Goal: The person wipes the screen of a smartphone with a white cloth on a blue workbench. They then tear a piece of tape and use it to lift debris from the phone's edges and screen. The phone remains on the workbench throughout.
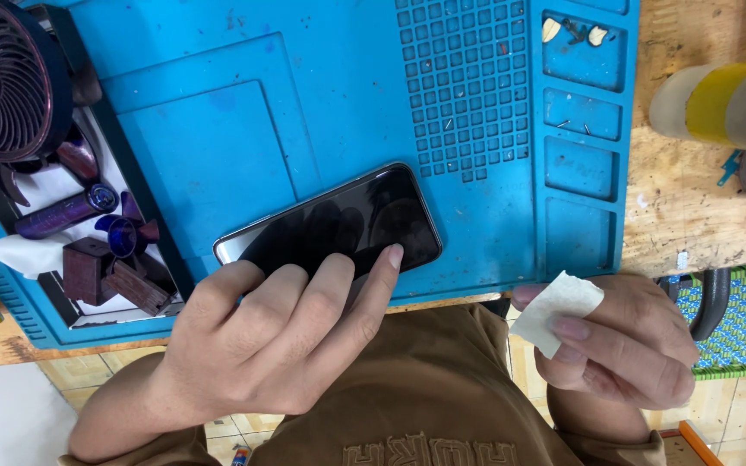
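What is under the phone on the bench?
The phone lies screen up on a blue mat, which sits on a wooden bench. The left hand covers its near edge, so what lies beneath there cannot be seen.

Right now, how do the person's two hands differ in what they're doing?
The left hand rests its fingers on the dark screen of the black phone lying on the blue mat, while the right hand pinches a small white folded wipe. The left hand is over the mat; the right hand is off the mat's near edge, touching nothing else. Both are bare.
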